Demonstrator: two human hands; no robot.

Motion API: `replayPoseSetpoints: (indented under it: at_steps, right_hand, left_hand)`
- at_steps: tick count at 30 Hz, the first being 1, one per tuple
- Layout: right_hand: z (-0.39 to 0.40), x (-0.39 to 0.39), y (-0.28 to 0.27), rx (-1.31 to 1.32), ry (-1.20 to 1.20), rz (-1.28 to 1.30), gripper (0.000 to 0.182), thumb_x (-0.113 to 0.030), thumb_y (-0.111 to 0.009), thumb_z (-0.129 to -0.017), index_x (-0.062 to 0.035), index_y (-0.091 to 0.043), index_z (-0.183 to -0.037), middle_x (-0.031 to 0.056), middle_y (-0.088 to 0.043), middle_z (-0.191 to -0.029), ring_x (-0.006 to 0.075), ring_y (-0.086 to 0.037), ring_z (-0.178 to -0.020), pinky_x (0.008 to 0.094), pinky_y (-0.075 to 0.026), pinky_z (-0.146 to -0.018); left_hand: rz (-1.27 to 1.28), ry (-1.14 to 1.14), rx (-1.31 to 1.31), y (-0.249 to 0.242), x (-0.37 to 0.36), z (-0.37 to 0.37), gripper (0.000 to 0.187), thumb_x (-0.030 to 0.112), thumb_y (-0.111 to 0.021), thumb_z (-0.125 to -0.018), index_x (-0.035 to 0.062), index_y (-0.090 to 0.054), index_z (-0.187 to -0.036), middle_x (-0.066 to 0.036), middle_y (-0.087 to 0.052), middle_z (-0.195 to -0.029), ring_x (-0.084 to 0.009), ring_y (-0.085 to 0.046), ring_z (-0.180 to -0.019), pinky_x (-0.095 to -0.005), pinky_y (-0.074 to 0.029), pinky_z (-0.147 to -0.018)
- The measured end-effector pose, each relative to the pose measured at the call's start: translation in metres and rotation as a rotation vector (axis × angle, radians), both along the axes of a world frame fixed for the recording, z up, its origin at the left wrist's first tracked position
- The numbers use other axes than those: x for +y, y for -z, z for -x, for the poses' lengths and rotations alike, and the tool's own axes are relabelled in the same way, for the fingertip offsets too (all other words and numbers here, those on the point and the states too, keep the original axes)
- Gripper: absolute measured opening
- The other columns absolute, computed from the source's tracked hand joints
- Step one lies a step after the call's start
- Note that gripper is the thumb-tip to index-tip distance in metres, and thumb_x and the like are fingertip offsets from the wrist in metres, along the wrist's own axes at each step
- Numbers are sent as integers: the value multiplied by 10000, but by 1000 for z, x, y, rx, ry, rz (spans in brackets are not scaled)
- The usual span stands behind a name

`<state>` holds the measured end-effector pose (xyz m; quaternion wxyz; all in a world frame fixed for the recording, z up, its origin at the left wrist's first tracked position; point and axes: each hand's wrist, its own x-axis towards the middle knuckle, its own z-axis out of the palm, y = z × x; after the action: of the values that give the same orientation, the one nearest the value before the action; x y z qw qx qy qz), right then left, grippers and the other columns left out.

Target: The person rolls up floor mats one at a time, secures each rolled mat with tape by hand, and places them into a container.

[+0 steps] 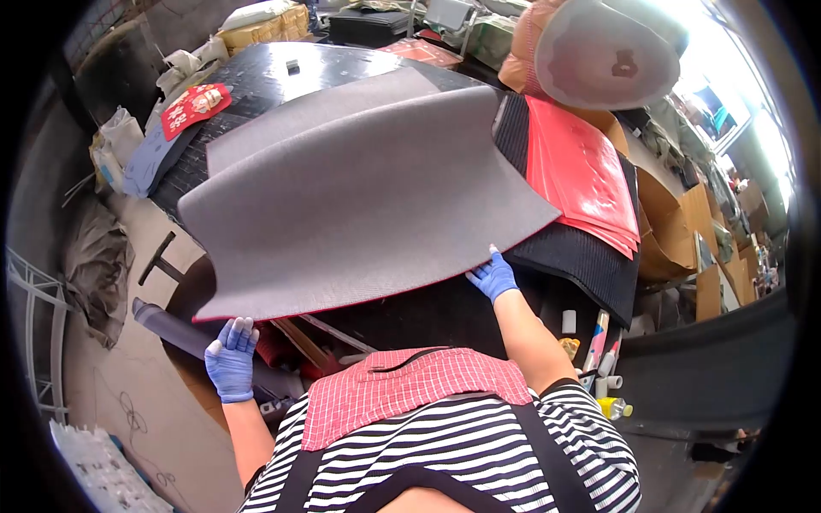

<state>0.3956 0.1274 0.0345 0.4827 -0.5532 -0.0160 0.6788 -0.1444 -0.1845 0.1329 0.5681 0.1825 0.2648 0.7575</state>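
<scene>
- Head view, only one: grey mat is straight ahead of both hands, near edge between them, middle bowed up, far side over the bench.
- Right hand, blue glove with pale fingertips: clamped on the mat's near edge, thumb on the grey face, other fingers seemingly tucked under.
- Left hand, same glove: fingers bent and close together at the near-left corner; whether they pinch the edge or only meet it, cannot tell.
- Red shows along the near rim, so the underside is likely red; not enough visible to be sure.
- Beyond the mat's ridge from the hands: another grey stretch; same piece or a second one, cannot tell.
- Beyond and outward of the right hand: red sheets on a black ribbed mat; mat's right corner comes up just beside them, so good handling would clear that pile.
- Beyond the left hand, well apart: red printed piece.
- Handling, judged: sheet looks floppy; left grip should be as firm as the right, both hands level, edge evenly taut, bow eased down slowly to avoid a crease.
</scene>
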Motion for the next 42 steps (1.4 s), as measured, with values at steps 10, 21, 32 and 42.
replayPoseSetpoints:
  at_steps: [10,21,32,42]
  right_hand:
    - [37,-41,-116,-646,-370,-400,255,-271,-649,-940,-53,-617,-809,67,-610,-684,181,-614,-524,310,-505,-439]
    - [-6,-152,-94,-738,-195,-81,265,-257,-690,-904,-17,-616,-820,73,-590,-735,189,-591,-556,306,-538,-411]
    - [18,-111,-91,-532,-205,-24,304,-277,-653,-942,27,-667,-932,101,-662,-855,188,-668,-682,306,-589,-521]
    - [39,-77,-67,46,-63,71,264,-235,-597,-973,-4,-601,-1102,173,-691,-945,318,-713,-767,380,-630,-572]
  left_hand:
    - [506,-294,851,-60,72,43,369,251,-545,-996,21,-636,-1270,-124,-711,-1135,-238,-692,-1064,-383,-554,-904]
    - [571,503,2370,-35,402,-83,894,740,-477,-901,252,-230,-1607,-115,-195,-1672,-343,-131,-1548,-634,-85,-1204]
    - [885,509,2366,51,496,-32,874,697,-495,-916,245,-215,-1610,-32,-140,-1693,-253,-97,-1564,-623,-111,-1211]
    - [-134,1140,1567,26,366,-148,707,465,-738,-876,30,-543,-1398,-244,-562,-1396,-362,-534,-1313,-422,-403,-1129]
